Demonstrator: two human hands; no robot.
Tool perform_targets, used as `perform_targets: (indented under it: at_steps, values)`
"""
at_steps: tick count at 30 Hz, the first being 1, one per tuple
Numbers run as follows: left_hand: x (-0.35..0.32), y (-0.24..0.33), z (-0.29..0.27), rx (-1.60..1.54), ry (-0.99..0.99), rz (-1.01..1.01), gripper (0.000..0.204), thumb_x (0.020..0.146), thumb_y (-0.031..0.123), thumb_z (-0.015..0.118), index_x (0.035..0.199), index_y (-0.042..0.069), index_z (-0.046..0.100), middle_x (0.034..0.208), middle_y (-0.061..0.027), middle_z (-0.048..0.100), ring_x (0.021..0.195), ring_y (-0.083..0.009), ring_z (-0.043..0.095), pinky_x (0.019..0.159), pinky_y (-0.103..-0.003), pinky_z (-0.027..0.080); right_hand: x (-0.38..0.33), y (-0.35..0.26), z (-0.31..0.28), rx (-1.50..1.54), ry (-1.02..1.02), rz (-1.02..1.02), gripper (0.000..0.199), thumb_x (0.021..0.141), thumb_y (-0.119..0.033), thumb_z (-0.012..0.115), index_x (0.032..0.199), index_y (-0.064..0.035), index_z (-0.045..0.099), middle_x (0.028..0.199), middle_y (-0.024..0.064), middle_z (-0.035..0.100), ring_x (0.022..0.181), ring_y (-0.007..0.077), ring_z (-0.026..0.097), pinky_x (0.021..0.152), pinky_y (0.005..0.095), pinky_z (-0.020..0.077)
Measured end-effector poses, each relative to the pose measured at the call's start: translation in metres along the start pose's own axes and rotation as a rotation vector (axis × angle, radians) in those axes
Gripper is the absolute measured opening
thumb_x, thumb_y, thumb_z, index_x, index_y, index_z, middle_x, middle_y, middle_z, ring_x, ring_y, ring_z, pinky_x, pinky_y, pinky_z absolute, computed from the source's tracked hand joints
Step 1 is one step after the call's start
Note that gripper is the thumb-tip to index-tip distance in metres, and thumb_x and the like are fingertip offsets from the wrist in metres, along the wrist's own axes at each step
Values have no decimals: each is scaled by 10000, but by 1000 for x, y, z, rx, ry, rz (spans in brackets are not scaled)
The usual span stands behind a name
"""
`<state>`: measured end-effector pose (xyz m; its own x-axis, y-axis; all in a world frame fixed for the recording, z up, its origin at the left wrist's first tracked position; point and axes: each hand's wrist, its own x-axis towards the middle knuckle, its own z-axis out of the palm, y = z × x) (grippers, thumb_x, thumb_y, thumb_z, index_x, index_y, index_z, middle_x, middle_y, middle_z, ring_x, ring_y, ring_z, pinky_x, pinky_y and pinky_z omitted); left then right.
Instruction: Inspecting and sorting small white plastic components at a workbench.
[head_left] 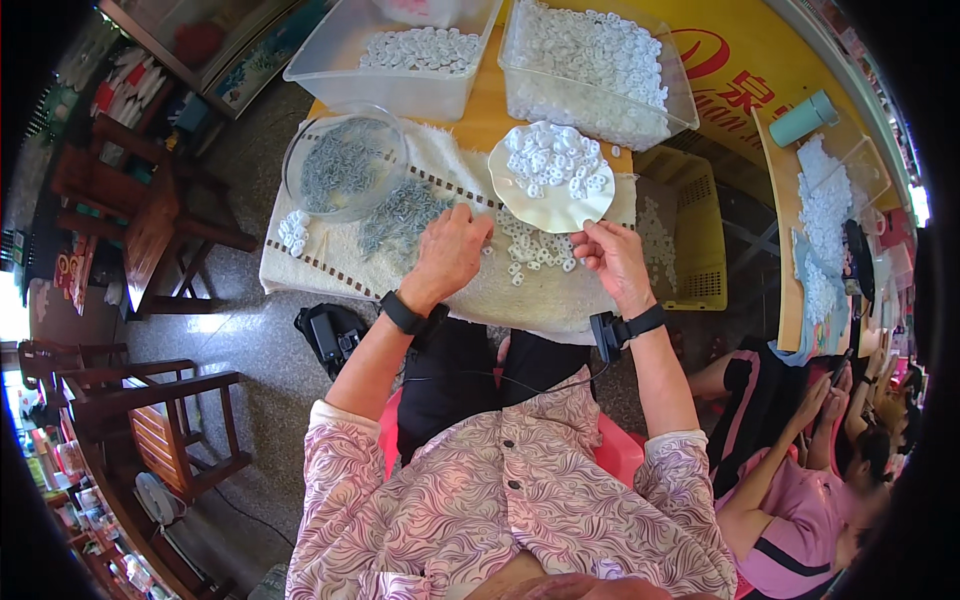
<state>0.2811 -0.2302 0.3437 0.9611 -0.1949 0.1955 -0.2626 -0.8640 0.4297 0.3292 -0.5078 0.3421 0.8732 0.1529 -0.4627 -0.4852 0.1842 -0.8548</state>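
Note:
My left hand (449, 250) rests palm down on the cream towel (330, 262), its fingertips at the edge of a loose heap of small grey metal clips (398, 212). My right hand (613, 258) is curled, fingers pinched on a small white plastic ring beside several scattered white rings (535, 248). Just above it a white wavy-edged dish (548, 203) holds a mound of the same rings. A clear round bowl (343, 165) of grey clips stands at the towel's far left.
Two clear plastic tubs (410, 62) (592, 70) of white rings stand at the table's far edge. A yellow crate (690, 235) sits to the right, a black bag (330, 335) on the floor, wooden chairs (150, 410) to the left. Another person (800, 470) sits at lower right.

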Motion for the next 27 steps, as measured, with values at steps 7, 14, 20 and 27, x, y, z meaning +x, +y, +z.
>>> perform_targets:
  at_steps: [7,14,20,27]
  values:
    - [-14,-23,-14,-137,190,-140,81,921,79,569,986,63,615,956,-166,607,903,-394,614,772,-480,496,6,-5,3,-10,44,3,356,931,-337,757,938,5,657,834,122,717,633,121,676,487,207,466]
    - [-28,-40,-29,-56,250,-153,83,857,51,630,940,50,632,940,-158,613,892,-378,615,770,-468,498,9,-9,11,11,41,13,299,914,-255,783,960,11,656,811,117,707,597,82,643,458,170,439]
    - [-27,-22,-27,-29,283,171,155,794,55,702,946,86,711,1051,-91,639,1013,-316,587,868,-440,472,5,-12,15,53,53,6,256,919,-193,764,1000,32,671,820,123,717,605,76,647,463,162,437]
    - [-35,-31,-27,87,290,188,152,732,79,733,879,95,697,1070,-83,631,1033,-306,570,907,-454,417,8,-9,13,34,66,-17,254,933,-195,737,1028,35,687,823,105,720,653,118,691,482,186,449]
